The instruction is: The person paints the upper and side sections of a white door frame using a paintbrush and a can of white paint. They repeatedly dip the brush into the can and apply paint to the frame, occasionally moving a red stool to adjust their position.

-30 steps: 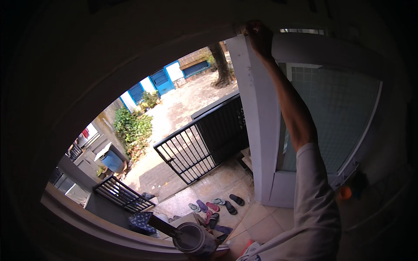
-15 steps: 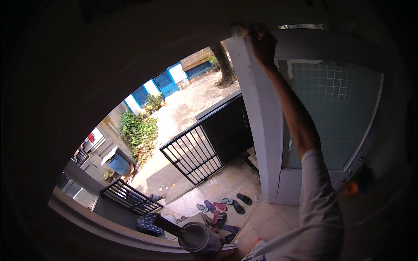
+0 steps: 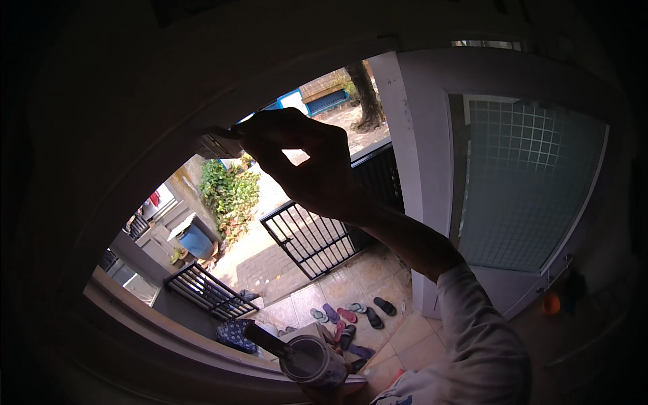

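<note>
My right hand (image 3: 300, 158) is raised in front of me, its fingers pinched round a flat paintbrush (image 3: 220, 143). The brush head meets the dark upper edge of the door frame (image 3: 172, 152), left of the hand. Low in the view, a paint can (image 3: 316, 364) with greyish paint inside is held upright by my left hand (image 3: 322, 393), which is mostly hidden beneath and behind it. A flat dark stick or handle (image 3: 266, 339) leans out of the can over its left rim.
A white door with a frosted glass pane (image 3: 533, 182) stands at the right. Several sandals (image 3: 347, 315) lie on the tiled floor (image 3: 398, 337). Beyond the doorway are a black metal gate (image 3: 310, 236), a railing (image 3: 206, 290), a blue barrel (image 3: 196, 241) and green bushes (image 3: 226, 192).
My right hand has moved left and down with the paintbrush, from the frame's upper right corner to along its upper edge. The can has shifted slightly right in view.
</note>
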Demonstrator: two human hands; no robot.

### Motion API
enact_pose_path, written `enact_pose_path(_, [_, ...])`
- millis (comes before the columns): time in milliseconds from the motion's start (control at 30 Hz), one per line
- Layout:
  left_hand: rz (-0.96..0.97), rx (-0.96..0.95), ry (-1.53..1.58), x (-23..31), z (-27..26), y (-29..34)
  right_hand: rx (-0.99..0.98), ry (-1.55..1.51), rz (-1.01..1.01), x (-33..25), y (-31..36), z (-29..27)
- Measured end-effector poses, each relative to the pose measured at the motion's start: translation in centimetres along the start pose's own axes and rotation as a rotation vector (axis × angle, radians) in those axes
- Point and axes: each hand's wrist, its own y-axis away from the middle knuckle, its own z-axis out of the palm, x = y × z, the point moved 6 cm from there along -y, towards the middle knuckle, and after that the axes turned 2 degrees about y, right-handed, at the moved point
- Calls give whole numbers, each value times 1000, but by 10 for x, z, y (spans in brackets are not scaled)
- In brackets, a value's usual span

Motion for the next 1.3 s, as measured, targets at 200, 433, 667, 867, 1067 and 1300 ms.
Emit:
enact_pose_path(200, [95, 190, 95, -12, 51, 26, 271, 67, 247, 87, -13, -100])
enact_pose_path(433, [25, 13, 51, 7, 22, 34, 370, 424, 215, 75, -9, -117])
enact_pose_path(667, [-16, -63, 57, 25, 8, 43, 155, 311, -131, -37, 16, 49])
enact_pose_path(867, [-29, -121, 79, 34, -6, 47, -1, 142, -195, -113, 23, 128])
enact_pose_path(1067, [-83, -115, 85, 44, -29, 59, 214, -246, 322, -30, 17, 86])
enact_pose_path(1300, [192, -58, 55, 38, 22, 88, 385, 399, 170, -8, 12, -7])
